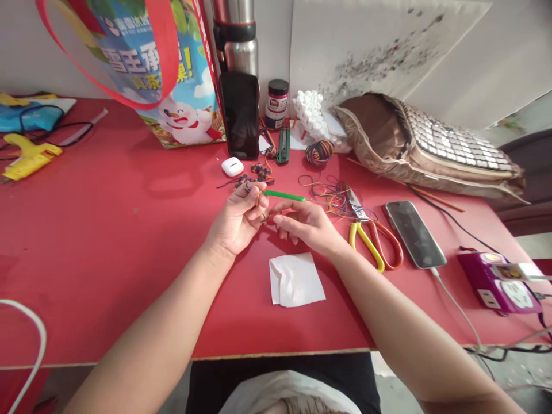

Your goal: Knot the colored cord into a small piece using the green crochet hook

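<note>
My left hand (242, 217) is closed in a pinch over the middle of the table, with a bit of orange yarn (259, 198) showing at the fingertips. Close by on its right is my right hand (308, 224), its fingers loosely bent and thumb apart from the index finger. A crochet hook with a green handle (284, 196) lies just beyond both hands, its thin metal shaft toward the right. Whether the left fingers touch the handle's end is unclear. Loose multicoloured yarn (323, 192) tangles to the right, below its ball (319, 152). Dark-and-orange crocheted pieces (261, 171) lie behind my left hand.
A white napkin (297, 280) lies nearer me. Scissors (366, 230), a charging phone (415, 234) and a purple power strip (498, 282) are rightward. Behind stand a printed bag (190, 115), an upright phone (240, 115) and a flask (240, 54). A yellow glue gun (32, 155) is far left.
</note>
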{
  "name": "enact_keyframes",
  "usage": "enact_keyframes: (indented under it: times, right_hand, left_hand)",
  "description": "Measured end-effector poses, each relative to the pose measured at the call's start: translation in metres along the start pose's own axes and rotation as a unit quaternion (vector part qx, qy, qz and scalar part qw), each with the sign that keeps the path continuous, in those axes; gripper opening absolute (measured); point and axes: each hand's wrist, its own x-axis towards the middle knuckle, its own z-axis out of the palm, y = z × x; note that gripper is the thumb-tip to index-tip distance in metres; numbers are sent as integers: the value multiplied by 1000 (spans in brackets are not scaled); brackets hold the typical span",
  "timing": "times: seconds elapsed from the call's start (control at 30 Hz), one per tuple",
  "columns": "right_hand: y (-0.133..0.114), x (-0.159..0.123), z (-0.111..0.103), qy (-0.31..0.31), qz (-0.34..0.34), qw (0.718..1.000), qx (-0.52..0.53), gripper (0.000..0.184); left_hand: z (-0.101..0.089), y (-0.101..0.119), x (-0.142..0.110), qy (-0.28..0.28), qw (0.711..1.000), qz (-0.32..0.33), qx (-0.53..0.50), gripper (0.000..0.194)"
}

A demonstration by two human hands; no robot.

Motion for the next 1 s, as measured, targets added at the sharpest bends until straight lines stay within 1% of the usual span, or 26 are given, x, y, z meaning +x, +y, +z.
enact_keyframes:
  times: [0.03,0.1,0.17,0.33,0.43,0.53,0.63,0.7,0.77,0.9,1.0]
  right_hand:
    - [-1,0,-2,8,-19,1000,17,50]
    - [-1,2,-3,4,-49,997,54,55]
    - [1,3,-2,-2,-71,995,71,57]
    - [7,6,5,-4,-120,992,40,54]
    - [9,4,7,17,-143,989,34,54]
    - [8,2,9,47,-167,983,52,58]
    - [5,2,10,74,-196,975,70,55]
    - [4,3,10,85,-223,968,80,54]
    - [3,4,10,91,-239,962,97,50]
    - [2,7,8,89,-226,959,143,43]
    - [2,7,7,88,-200,961,171,40]
  left_hand:
    - [-1,0,1,-7,1000,2,12,13]
    - [-4,0,2,-21,999,6,30,12]
    - [-7,0,4,-31,999,9,38,11]
    - [-7,-5,6,-39,997,18,61,13]
    - [-7,-9,7,-68,994,28,85,16]
    - [-8,-12,7,-96,987,52,114,14]
    - [-7,-14,5,-120,979,76,145,13]
    - [-5,-16,4,-120,976,92,158,12]
    - [-3,-17,2,-106,973,112,169,11]
    - [-4,-20,3,-93,967,154,181,14]
    - [-6,-21,6,-84,965,166,186,16]
